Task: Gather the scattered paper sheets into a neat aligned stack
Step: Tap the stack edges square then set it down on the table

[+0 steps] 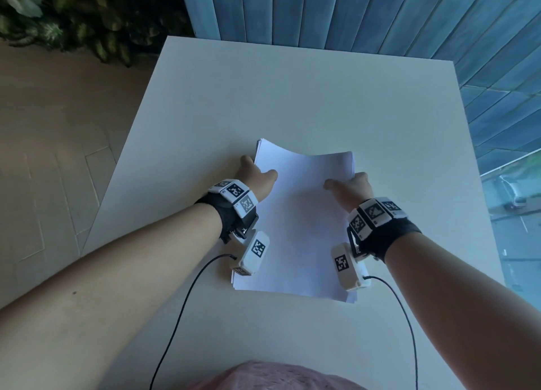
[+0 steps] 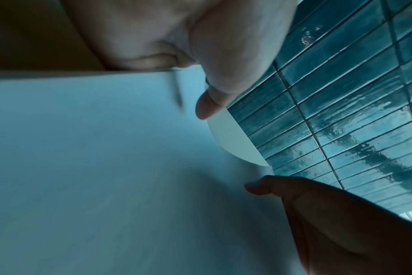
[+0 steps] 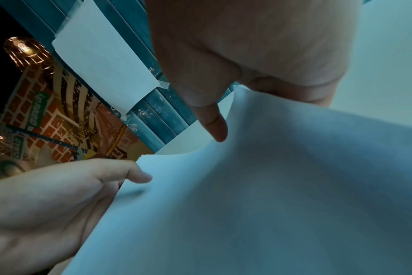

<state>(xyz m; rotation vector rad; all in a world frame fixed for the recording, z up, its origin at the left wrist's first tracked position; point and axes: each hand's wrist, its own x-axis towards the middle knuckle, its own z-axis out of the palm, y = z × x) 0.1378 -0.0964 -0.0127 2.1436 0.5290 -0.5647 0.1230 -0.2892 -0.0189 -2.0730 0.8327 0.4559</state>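
Gripping the paper stack (image 1: 298, 223) from both sides, the person is holding it at its far end, just above the white table (image 1: 351, 103). The left hand (image 1: 254, 174) is clasping the stack's left edge: its thumb (image 1: 270, 174) is lying on top of the uppermost sheet while the fingers are wrapping under the edge, where the head view cannot follow them. The right hand (image 1: 352, 186) is mirroring this on the right edge, its thumb (image 1: 332, 184) pressing on the top sheet and the other fingers tucking below. Both hands are therefore closed around the paper, thumb above and fingers beneath, rather than lying flat on it.

The stack's far end is bowing upward between the two hands, so that the far edge is curving in a shallow arc, while the near end is lying flat on the table close to the person. Several sheet edges are showing slightly stepped at the far left corner and along the right side and near right corner, so the sheets are gathered but not perfectly flush.

From the left wrist view, the left hand (image 2: 212, 46) is reaching onto the paper stack (image 2: 106, 167) with its thumb tip touching the sheet, and the right hand (image 2: 329, 214) is appearing opposite. From the right wrist view, the right hand (image 3: 247, 55) is pinching the curved paper stack (image 3: 270, 186), with the left hand (image 3: 47, 204) at the other edge. A blue tiled wall (image 1: 380, 15) is standing behind the table.
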